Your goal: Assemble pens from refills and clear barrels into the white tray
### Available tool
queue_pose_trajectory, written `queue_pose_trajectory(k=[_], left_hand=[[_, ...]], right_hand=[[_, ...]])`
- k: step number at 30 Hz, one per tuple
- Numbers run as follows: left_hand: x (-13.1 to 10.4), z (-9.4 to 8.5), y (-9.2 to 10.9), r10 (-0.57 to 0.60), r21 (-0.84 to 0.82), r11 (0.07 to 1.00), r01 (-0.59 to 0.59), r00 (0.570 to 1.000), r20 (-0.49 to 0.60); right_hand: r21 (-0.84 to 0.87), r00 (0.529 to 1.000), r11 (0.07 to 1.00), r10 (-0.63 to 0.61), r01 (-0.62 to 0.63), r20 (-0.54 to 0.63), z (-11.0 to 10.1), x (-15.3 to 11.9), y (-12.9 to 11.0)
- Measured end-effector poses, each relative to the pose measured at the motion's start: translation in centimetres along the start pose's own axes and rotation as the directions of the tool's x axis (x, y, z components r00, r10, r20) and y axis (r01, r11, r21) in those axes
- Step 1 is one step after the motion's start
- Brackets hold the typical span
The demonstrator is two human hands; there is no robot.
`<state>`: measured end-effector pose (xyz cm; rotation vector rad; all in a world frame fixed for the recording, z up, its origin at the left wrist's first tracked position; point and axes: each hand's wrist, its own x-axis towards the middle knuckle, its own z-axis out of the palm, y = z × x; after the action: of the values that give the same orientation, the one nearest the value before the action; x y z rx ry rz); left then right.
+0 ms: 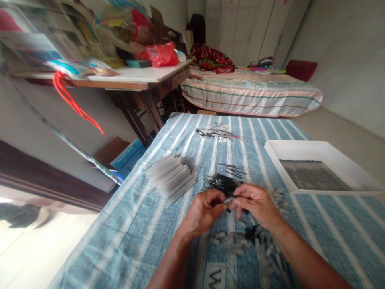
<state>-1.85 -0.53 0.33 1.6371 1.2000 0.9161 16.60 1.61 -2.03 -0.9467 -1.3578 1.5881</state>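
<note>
My left hand (207, 206) and my right hand (252, 202) meet over the middle of the table, fingertips nearly touching. Both are closed in a pinch on a small, slender grey and black pen part (230, 199); blur and the fingers hide its exact shape. Just beyond them lies a heap of thin black pen refills (222, 182), with a few strewn loose behind. To the left is a stack of translucent grey pen barrels (171, 178). Small grey caps (236, 243) and some black pieces (254, 235) are scattered below and under my right forearm.
A white box (278, 172) on the right holds a row of pens (315, 174). Further back lies a small pile of thin dark parts (216, 131). The striped cloth (120, 224) covers the table. Behind stand a cluttered desk (135, 76) and a bed (249, 92).
</note>
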Motion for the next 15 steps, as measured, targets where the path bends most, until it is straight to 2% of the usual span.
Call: queue_pose_trajectory(k=[10, 15], left_hand=[[0.1, 0.2, -0.3, 0.017, 0.17, 0.985, -0.029, 0.997, 0.07], [0.1, 0.3, -0.2, 0.033, 0.202, 0.978, -0.048, 0.997, 0.077]], right_hand=[[-0.277, 0.999, 0.961, 0.031, -0.019, 0.04, -0.9, 0.3, 0.0], [-0.486, 0.996, 0.874, 0.021, 0.024, 0.087, -1.1, 0.2, -0.3]])
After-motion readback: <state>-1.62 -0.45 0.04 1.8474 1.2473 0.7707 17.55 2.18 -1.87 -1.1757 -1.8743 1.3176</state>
